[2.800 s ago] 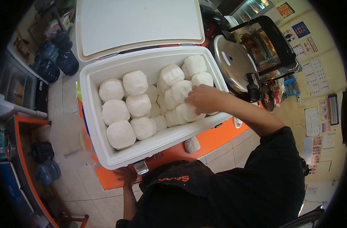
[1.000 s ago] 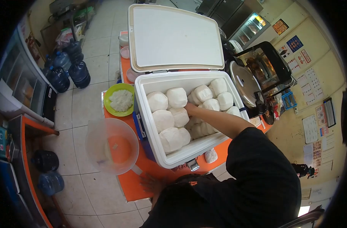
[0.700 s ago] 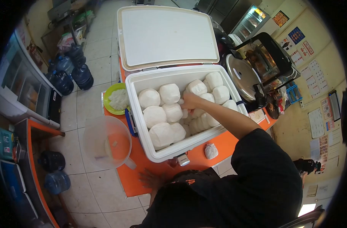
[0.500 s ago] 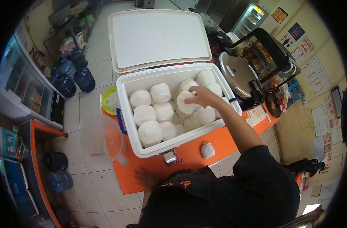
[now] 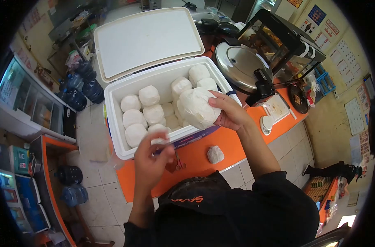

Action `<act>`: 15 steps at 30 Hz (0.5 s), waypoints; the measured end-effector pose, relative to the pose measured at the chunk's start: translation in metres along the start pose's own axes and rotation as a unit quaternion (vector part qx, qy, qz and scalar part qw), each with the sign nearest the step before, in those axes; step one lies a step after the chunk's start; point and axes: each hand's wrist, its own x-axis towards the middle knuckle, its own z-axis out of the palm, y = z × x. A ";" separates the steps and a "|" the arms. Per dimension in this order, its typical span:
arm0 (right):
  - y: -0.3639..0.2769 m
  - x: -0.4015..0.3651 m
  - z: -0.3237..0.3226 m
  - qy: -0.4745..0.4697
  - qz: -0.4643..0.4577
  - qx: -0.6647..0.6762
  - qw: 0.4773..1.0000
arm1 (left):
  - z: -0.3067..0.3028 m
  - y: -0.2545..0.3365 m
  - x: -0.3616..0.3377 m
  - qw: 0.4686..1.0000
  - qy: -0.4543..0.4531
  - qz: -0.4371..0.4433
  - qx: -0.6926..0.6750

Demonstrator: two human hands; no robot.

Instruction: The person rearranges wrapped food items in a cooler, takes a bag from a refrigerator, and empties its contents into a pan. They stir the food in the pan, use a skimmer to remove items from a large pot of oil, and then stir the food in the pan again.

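Left hand (image 5: 152, 158) raised above the tabletop (image 5: 204, 171), blurred, fingers loosely curled, nothing seen in its grasp. Right hand (image 5: 230, 113) grips one white-wrapped bundle (image 5: 199, 109) by its right side, thumb on top, over the front wall of the cooler box (image 5: 113, 103); bundle nearly round, no clear long axis, creased face toward camera. Versus 0.5 s ago: bundle raised from the stacks to the front wall; left hand off the tabletop, where it lay flat. On the tabletop: one pair of red-handled scissors (image 5: 180, 163), one small plastic-wrapped packet (image 5: 215, 154). In the box: six wrapped bundles (image 5: 134, 118) in the left upper layer; right stack partly hidden, count uncertain. To the right, one kitchen scale (image 5: 267, 123); beyond, one large steel-lidded cooker (image 5: 241, 66).
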 end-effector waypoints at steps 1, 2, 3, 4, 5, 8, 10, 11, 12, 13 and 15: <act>0.000 -0.004 0.001 -0.008 -0.004 -0.006 1.000 | 0.017 0.004 0.014 0.999 0.003 0.042 -0.017; -0.001 -0.007 0.000 -0.015 -0.008 -0.013 1.000 | 0.031 0.007 0.025 0.996 0.004 0.084 -0.035; 0.000 -0.008 -0.008 -0.032 -0.006 -0.043 0.999 | 0.040 0.008 0.034 0.996 -0.012 0.059 -0.066; 0.004 -0.006 -0.018 -0.048 -0.006 -0.073 0.996 | 0.048 0.009 0.043 0.994 -0.030 0.034 -0.096; 0.005 -0.006 -0.026 -0.064 -0.006 -0.102 0.993 | 0.053 0.007 0.049 0.991 -0.048 0.009 -0.125; -0.001 -0.014 -0.019 -0.031 -0.040 -0.267 0.962 | 0.057 -0.008 0.061 0.994 -0.071 -0.033 -0.075; 0.005 -0.009 -0.033 -0.011 -0.080 -0.303 0.950 | 0.058 -0.018 0.068 0.991 -0.042 -0.052 -0.114; 0.007 -0.008 -0.037 -0.001 -0.103 -0.302 0.948 | 0.057 -0.021 0.072 0.989 -0.028 -0.061 -0.132; 0.008 -0.008 -0.040 0.008 -0.124 -0.299 0.946 | 0.055 -0.020 0.078 0.988 -0.011 -0.059 -0.140; 0.007 -0.009 -0.046 0.019 -0.128 -0.319 0.939 | 0.053 -0.017 0.086 0.988 0.005 -0.058 -0.146; 0.006 -0.009 -0.062 0.026 -0.145 -0.325 0.934 | 0.043 -0.010 0.107 0.987 0.022 -0.057 -0.147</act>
